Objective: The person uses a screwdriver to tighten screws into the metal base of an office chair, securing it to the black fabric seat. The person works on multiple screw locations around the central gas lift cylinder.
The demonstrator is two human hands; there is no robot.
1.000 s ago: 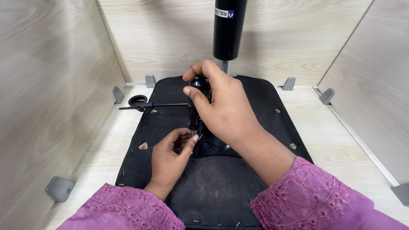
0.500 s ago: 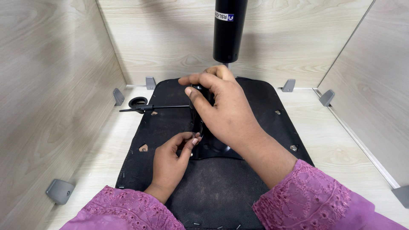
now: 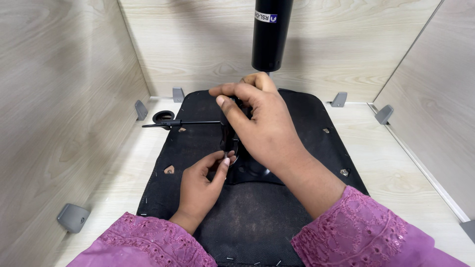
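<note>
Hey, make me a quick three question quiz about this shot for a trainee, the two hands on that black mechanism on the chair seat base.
1. True or false: the black cylinder stands upright at the far end of the black seat base.
2. Which hand covers the black mechanism from above? A) left hand B) right hand
3. Fill in: the thin black lever sticks out toward the ____ side wall.

Key
1. True.
2. B: the right hand lies over it, while the left hand pinches at its near edge.
3. Left.
</note>
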